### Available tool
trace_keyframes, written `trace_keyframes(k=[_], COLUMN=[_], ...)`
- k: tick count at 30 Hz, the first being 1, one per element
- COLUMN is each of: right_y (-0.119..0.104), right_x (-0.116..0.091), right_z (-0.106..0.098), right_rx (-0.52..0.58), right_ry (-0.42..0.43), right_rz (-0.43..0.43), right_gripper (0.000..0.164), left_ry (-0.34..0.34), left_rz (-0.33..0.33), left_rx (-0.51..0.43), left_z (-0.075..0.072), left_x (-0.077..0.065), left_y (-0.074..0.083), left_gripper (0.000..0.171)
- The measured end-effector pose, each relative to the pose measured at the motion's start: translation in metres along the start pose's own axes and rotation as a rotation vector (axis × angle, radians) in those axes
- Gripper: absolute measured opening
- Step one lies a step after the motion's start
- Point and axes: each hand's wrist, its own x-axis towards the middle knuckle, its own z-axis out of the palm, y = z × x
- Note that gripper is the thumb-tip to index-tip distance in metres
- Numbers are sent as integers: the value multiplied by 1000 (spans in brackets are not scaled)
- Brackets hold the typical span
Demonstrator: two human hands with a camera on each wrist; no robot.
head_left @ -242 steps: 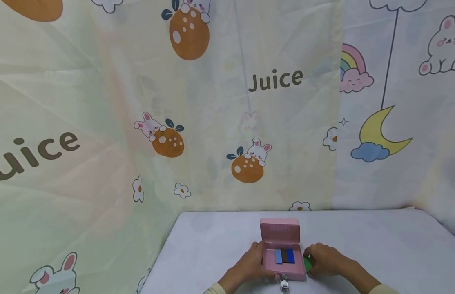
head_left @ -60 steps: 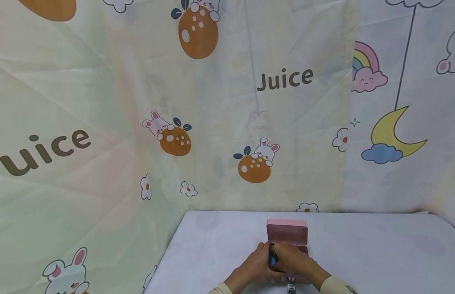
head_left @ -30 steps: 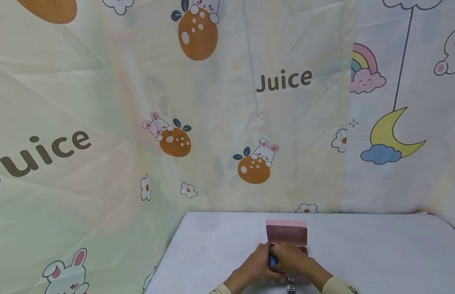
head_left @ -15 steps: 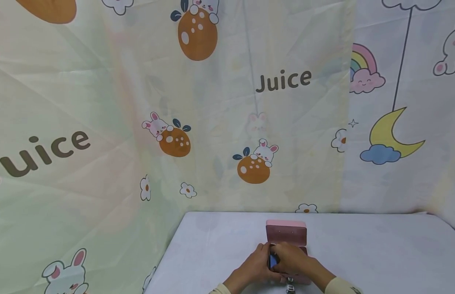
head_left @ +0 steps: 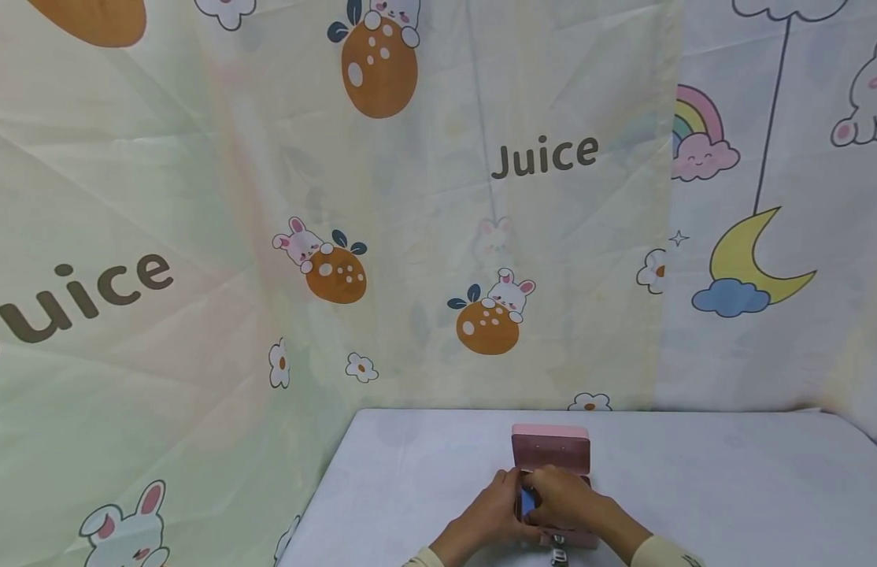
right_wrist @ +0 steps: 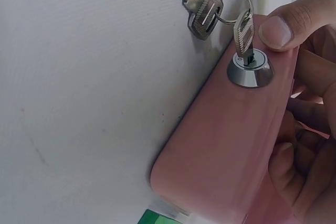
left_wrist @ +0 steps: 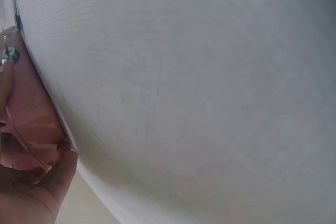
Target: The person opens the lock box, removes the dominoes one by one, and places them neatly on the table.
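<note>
A pink metal cash box stands on the table with its lid raised. My left hand grips the box's left side, its thumb on the front near the lock. My right hand reaches down into the box with curled fingers, hiding most of the inside. A blue piece shows beside its fingertips at the left inner wall; whether they pinch it I cannot tell. One key sits in the lock, and another key hangs from the same ring.
A green piece lies by the box's right end, partly cut off by the frame. White cloth covers the table. Behind it hangs a printed curtain along the table's back edge.
Eight seconds ago my right hand held a green thing right of the box, and blue and brown pieces showed inside. It has since moved left into the box; lately both hands barely move.
</note>
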Motion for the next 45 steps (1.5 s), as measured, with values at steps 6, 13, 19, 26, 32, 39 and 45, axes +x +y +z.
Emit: trace_keyframes(k=[6, 13, 19, 26, 32, 39, 45], right_y=[1, -1, -3, 4, 6, 5, 5], right_x=[-3, -6, -9, -10, -14, -15, -16], right_z=[-2, -8, -12, -10, -11, -15, -15], right_rx=[2, -38, -32, -27, -16, -33, -53], right_ry=[10, 25, 25, 22, 4, -5, 2], right_rz=[-2, -10, 20, 16, 29, 89, 98], right_gripper=[26, 32, 39, 36, 34, 32, 29], left_ry=[-16, -25, -19, -17, -21, -23, -18], left_rz=[-21, -64, -78, -82, -66, -65, -67], left_rx=[2, -11, -9, -24, -46, -47, -40], left_z=[-1, -1, 0, 0, 1, 0, 0], left_x=[0, 1, 1, 1, 0, 1, 1], left_y=[1, 4, 5, 5, 4, 4, 3], left_gripper=[94, 97, 98, 100, 101, 101, 99])
